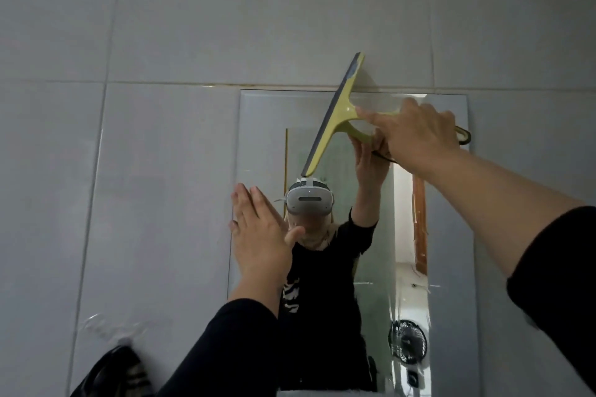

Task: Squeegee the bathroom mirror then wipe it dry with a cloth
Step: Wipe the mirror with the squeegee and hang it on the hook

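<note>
Right hand (416, 135) grip closes on squeegee (335, 119); left hand (258, 235) flat against mirror (451, 203).

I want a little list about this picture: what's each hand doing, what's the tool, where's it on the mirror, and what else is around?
tool: yellow squeegee with a grey blade
right hand: right hand gripping the squeegee handle
left hand: left hand open, flat at the mirror's left edge
mirror: mirror on a grey tiled wall
blade position: tilted, top end past the mirror's upper edge onto the tiles
cloth: none clearly in view
also seen: dark striped bag at lower left
</note>
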A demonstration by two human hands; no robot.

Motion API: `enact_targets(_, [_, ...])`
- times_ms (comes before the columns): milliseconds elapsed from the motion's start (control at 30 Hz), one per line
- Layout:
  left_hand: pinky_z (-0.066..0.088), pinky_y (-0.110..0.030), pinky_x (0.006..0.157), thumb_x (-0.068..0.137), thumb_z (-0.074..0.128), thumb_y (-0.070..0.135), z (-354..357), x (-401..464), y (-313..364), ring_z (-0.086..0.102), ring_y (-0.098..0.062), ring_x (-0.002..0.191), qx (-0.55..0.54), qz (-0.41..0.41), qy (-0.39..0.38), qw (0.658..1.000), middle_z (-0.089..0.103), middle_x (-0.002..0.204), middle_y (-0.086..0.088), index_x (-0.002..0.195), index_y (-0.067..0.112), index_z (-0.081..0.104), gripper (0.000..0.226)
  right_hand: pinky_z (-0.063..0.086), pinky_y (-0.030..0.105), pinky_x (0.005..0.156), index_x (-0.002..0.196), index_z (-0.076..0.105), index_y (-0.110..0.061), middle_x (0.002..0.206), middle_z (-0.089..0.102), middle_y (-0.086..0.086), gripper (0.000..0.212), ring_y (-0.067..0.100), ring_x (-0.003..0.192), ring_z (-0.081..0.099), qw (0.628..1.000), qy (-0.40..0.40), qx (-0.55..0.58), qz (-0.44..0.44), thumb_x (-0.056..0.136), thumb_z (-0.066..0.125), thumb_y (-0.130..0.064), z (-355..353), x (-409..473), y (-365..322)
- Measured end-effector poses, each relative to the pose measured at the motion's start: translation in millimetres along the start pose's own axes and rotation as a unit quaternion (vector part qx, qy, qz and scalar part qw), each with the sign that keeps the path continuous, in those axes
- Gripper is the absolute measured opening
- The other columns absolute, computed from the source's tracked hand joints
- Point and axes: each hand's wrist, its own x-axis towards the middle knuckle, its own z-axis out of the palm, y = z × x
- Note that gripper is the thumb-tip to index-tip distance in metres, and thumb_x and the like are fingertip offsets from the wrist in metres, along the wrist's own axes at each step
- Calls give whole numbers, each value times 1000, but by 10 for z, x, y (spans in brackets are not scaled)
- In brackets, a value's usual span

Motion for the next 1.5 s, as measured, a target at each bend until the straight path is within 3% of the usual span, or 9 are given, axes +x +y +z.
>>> enact_targets(333, [8, -44, 118, 80, 57, 59, 27, 12, -23, -17, -25, 145, -13, 7, 10, 1000, -18, 157, -14, 148, 3, -10, 110, 40, 38, 73, 141, 12, -59, 119, 50, 17, 56, 37, 100, 56, 989, -42, 65, 123, 100, 30, -26, 165, -284, 644])
enact_targets(467, [12, -45, 117, 79, 57, 60, 38, 10, -28, -14, -25, 146, -16, 8, 14, 1000, -16, 158, -14, 148, 3, -9, 112, 42, 36, 69, 143, 15, -54, 93, 56, 13, 49, 31, 85, 56, 979, -29, 110, 167, 101, 26, -32, 250, -366, 716])
enact_targets(733, [16, -49, 117, 76, 60, 60, 47, 9, -22, -10, -25, 147, -33, 2, 12, 999, -16, 159, -10, 149, 6, -8, 113, 36, 31, 70, 148, 20, -40, 100, 66, 11, 52, 33, 98, 59, 940, -16, 241, 241, 99, 31, -28, 436, -695, 275])
enact_targets(867, [16, -49, 117, 76, 62, 59, 63, 12, -48, -9, -25, 147, -36, 5, 8, 999, -17, 158, -10, 149, 6, -7, 113, 34, 28, 59, 151, 12, -34, 80, 54, 5, 54, 20, 69, 51, 922, -21, 281, 264, 101, 30, -27, 481, -861, -84])
enact_targets(967, [15, -45, 118, 76, 63, 60, 46, 24, -73, -10, -22, 146, -37, 9, 0, 999, -18, 158, -7, 149, 8, -7, 114, 35, 26, 50, 152, 7, -31, 80, 57, 4, 56, 14, 61, 47, 914, -30, 311, 259, 101, 30, -28, 497, -923, -381])
enact_targets(1067, [19, -45, 117, 77, 62, 59, -16, 13, -125, -5, -21, 147, -41, 20, -3, 999, -15, 159, -5, 150, 8, -4, 110, 54, 36, 65, 152, 7, -29, 87, 64, 9, 56, 23, 77, 63, 908, -32, 335, 248, 101, 30, -28, 508, -924, -661])
enact_targets(1200, [14, -48, 117, 81, 60, 57, -57, -86, -231, 1, -25, 147, -34, 7, 27, 999, -6, 160, -10, 149, 7, -2, 105, 38, 23, 49, 152, 7, -28, 88, 62, 6, 56, 15, 70, 55, 912, -36, 347, 217, 102, 32, -27, 479, -910, -1025])
enact_targets(1333, [14, -52, 117, 81, 66, 47, -9, -201, -385, -2, -25, 147, -81, -58, 0, 995, -7, 159, -11, 149, 8, -5, 106, 35, 31, 62, 152, 10, -31, 100, 63, 10, 56, 22, 76, 51, 933, -54, 323, 149, 101, 32, -23, 472, -889, -1351])
enact_targets(1500, [19, -48, 117, 82, 67, 43, 38, -244, -527, -6, -21, 147, -141, -80, -25, 986, -17, 159, -4, 150, 11, -4, 104, 37, 30, 60, 148, 16, -45, 95, 58, 4, 56, 20, 74, 48, 956, -55, 271, 96, 101, 32, -20, 432, -884, -1387])
